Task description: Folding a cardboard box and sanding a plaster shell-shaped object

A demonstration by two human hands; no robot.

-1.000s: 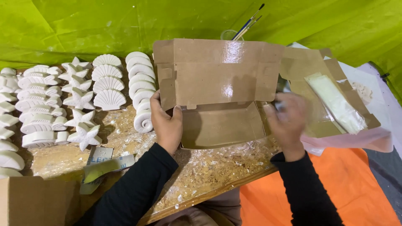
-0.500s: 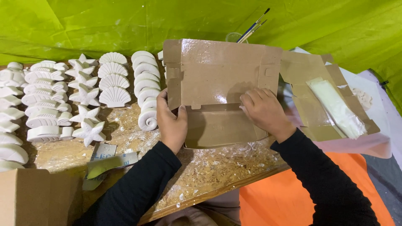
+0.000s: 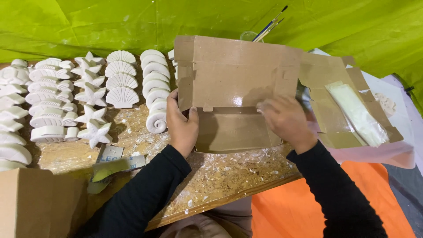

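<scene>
A brown cardboard box (image 3: pixel 233 79) stands open on the wooden table (image 3: pixel 220 176), its lid flap raised upright. My left hand (image 3: pixel 180 123) grips the box's left side wall, thumb inside. My right hand (image 3: pixel 286 121) lies flat against the inside of the box at its right, fingers spread and slightly blurred. Both arms wear black sleeves.
Rows of white plaster shells and starfish (image 3: pixel 92 94) cover the table's left. A second flattened cardboard box (image 3: pixel 330 88) with a clear plastic bag (image 3: pixel 357 114) lies at the right. Paintbrushes (image 3: pixel 269 28) stand behind the box. Another carton (image 3: pixel 35 202) sits front left. Green sheeting hangs behind.
My right hand moved from the box's right edge leftward into the box and now presses against its inner wall. The left hand kept its grip on the left side.
</scene>
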